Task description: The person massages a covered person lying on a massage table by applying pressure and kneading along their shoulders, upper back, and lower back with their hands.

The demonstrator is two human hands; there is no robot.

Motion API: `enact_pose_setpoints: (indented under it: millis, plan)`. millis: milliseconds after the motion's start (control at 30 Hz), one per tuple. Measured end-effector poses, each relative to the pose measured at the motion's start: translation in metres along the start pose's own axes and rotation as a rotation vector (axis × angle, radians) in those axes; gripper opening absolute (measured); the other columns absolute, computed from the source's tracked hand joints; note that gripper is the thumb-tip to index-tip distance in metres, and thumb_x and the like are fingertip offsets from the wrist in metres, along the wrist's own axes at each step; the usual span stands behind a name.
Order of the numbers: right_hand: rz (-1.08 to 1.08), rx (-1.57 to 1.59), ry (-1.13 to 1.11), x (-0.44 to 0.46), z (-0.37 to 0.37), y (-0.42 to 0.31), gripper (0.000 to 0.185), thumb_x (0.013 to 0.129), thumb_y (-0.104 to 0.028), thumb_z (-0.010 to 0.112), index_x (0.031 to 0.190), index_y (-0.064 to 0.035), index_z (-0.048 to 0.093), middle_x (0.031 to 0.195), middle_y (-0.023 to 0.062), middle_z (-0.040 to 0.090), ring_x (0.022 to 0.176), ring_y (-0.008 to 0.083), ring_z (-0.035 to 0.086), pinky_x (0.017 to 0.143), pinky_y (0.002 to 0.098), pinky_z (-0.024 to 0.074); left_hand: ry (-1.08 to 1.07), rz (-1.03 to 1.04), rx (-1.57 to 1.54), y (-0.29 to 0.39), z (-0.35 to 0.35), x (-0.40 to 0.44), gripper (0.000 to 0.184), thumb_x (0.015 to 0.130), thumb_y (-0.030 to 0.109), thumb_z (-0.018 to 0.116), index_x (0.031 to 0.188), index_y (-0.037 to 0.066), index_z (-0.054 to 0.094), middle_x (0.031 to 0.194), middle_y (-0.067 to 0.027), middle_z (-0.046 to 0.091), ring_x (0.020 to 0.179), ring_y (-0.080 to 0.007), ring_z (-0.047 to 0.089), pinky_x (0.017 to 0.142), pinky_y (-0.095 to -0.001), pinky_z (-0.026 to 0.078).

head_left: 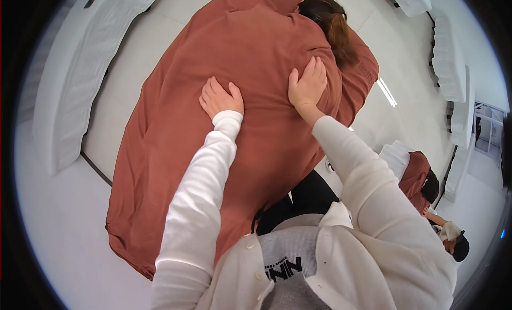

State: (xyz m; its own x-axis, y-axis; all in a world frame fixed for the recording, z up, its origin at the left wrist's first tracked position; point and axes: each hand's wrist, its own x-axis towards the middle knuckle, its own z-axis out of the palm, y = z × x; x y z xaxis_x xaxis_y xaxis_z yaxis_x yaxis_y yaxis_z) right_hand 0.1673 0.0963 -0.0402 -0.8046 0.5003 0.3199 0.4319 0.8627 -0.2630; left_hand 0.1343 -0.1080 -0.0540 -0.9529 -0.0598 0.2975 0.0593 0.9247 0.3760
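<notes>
**Both palms laid on rust-coloured cloth over a person's back**

Observed: left hand (pixel 221 98) rests palm down near the middle of the rust-coloured cloth (pixel 256 118); right hand (pixel 309 87) rests palm down on it as well, nearer the tied-back hair (pixel 337 35). The hands are apart. Four fingers of the left lie close together, thumb apart; those of the right lie near one another, thumb likewise apart. Neither hand pinches the fabric. Pressure: cannot tell.

Position: cloth lies ahead of and below the wearer, draped over the person (pixel 349 58) under the hands. White-covered bench (pixel 69 97) off to the left, beyond pale floor. Two more people, one in rust-coloured fabric (pixel 415 174), one with a dark cap or hair (pixel 461 248), at lower right.

Orientation: long axis runs aslant, lower left to upper right; head end points to upper right, wide hem to lower left.

Judgement: stage in hand is flat palm contact on the back. Any shift from here calls for level palms, even contact, and keeping the right fingers clear of the hair.
</notes>
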Motion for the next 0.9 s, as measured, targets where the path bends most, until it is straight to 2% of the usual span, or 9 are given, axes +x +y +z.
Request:
enact_pose_setpoints:
  millis: [100, 200, 367, 433, 567, 700, 767, 833, 900]
  plan:
    - [0.029, 0.029, 0.046, 0.010, 0.007, -0.005, 0.069, 0.084, -0.038, 0.057, 0.137, 0.0038, 0.041, 0.145, 0.0211, 0.040, 0.136, 0.0352, 0.034, 0.109, 0.0535, 0.0270, 0.014, 0.008, -0.005, -0.002, 0.001, 0.000, 0.049, 0.088, 0.031, 0.057, 0.124, -0.002, 0.051, 0.125, -0.0174, 0.057, 0.119, -0.0323, 0.050, 0.103, -0.0483, 0.036]
    - [0.244, -0.087, -0.043, 0.034, 0.006, -0.035, 0.066, 0.084, -0.039, 0.055, 0.134, 0.0040, 0.044, 0.142, 0.0208, 0.043, 0.134, 0.0347, 0.036, 0.107, 0.0570, 0.0285, 0.013, -0.015, -0.009, -0.003, 0.004, 0.000, 0.050, 0.088, 0.032, 0.057, 0.124, -0.002, 0.051, 0.125, -0.0173, 0.057, 0.118, -0.0319, 0.051, 0.103, -0.0482, 0.036]
    - [0.132, -0.135, -0.035, 0.011, -0.001, -0.025, 0.068, 0.084, -0.037, 0.056, 0.137, 0.0044, 0.042, 0.145, 0.0217, 0.040, 0.136, 0.0361, 0.032, 0.109, 0.0567, 0.0263, -0.004, -0.026, -0.001, -0.002, 0.004, 0.000, 0.049, 0.088, 0.031, 0.057, 0.124, -0.001, 0.051, 0.123, -0.0169, 0.057, 0.118, -0.0320, 0.051, 0.103, -0.0484, 0.036]
    - [-0.049, -0.013, -0.008, -0.004, -0.003, -0.005, 0.069, 0.084, -0.036, 0.056, 0.138, 0.0044, 0.040, 0.145, 0.0225, 0.040, 0.137, 0.0363, 0.032, 0.110, 0.0552, 0.0251, 0.004, 0.005, 0.003, -0.002, 0.003, -0.003, 0.049, 0.088, 0.031, 0.057, 0.124, -0.001, 0.051, 0.123, -0.0169, 0.058, 0.118, -0.0321, 0.051, 0.103, -0.0483, 0.036]
    - [0.062, 0.046, -0.009, 0.010, 0.004, -0.006, 0.069, 0.084, -0.036, 0.055, 0.139, 0.0043, 0.040, 0.145, 0.0227, 0.040, 0.137, 0.0365, 0.032, 0.110, 0.0539, 0.0246, 0.017, 0.011, -0.009, -0.002, 0.003, -0.002, 0.047, 0.089, 0.031, 0.056, 0.124, -0.001, 0.052, 0.124, -0.0170, 0.058, 0.118, -0.0323, 0.051, 0.103, -0.0478, 0.036]
    - [0.208, -0.069, -0.084, 0.033, 0.006, -0.037, 0.067, 0.084, -0.037, 0.053, 0.135, 0.0052, 0.042, 0.144, 0.0231, 0.041, 0.136, 0.0358, 0.032, 0.110, 0.0556, 0.0242, -0.008, -0.052, 0.012, -0.002, 0.004, 0.000, 0.046, 0.093, 0.032, 0.051, 0.126, 0.001, 0.052, 0.125, -0.0167, 0.058, 0.118, -0.0328, 0.051, 0.104, -0.0474, 0.035]
    - [0.167, -0.075, -0.090, 0.019, 0.001, -0.028, 0.069, 0.084, -0.036, 0.054, 0.136, 0.0056, 0.041, 0.145, 0.0233, 0.039, 0.138, 0.0358, 0.030, 0.111, 0.0564, 0.0234, -0.032, -0.050, 0.018, -0.003, 0.006, 0.000, 0.046, 0.093, 0.033, 0.051, 0.126, 0.001, 0.052, 0.126, -0.0165, 0.058, 0.118, -0.0326, 0.051, 0.104, -0.0475, 0.035]
    - [-0.038, -0.019, -0.036, -0.003, -0.004, -0.010, 0.070, 0.083, -0.036, 0.055, 0.137, 0.0056, 0.040, 0.146, 0.0236, 0.038, 0.139, 0.0364, 0.029, 0.111, 0.0563, 0.0238, -0.047, -0.045, 0.019, -0.003, 0.004, -0.002, 0.046, 0.093, 0.033, 0.051, 0.126, 0.001, 0.052, 0.126, -0.0165, 0.058, 0.119, -0.0328, 0.051, 0.104, -0.0478, 0.035]
    - [-0.051, 0.000, -0.028, -0.004, -0.002, -0.002, 0.070, 0.083, -0.035, 0.055, 0.138, 0.0053, 0.039, 0.146, 0.0237, 0.037, 0.139, 0.0368, 0.028, 0.110, 0.0567, 0.0250, -0.021, 0.001, -0.004, -0.002, 0.002, -0.003, 0.047, 0.092, 0.034, 0.051, 0.126, 0.001, 0.052, 0.125, -0.0166, 0.058, 0.119, -0.0332, 0.051, 0.105, -0.0483, 0.035]
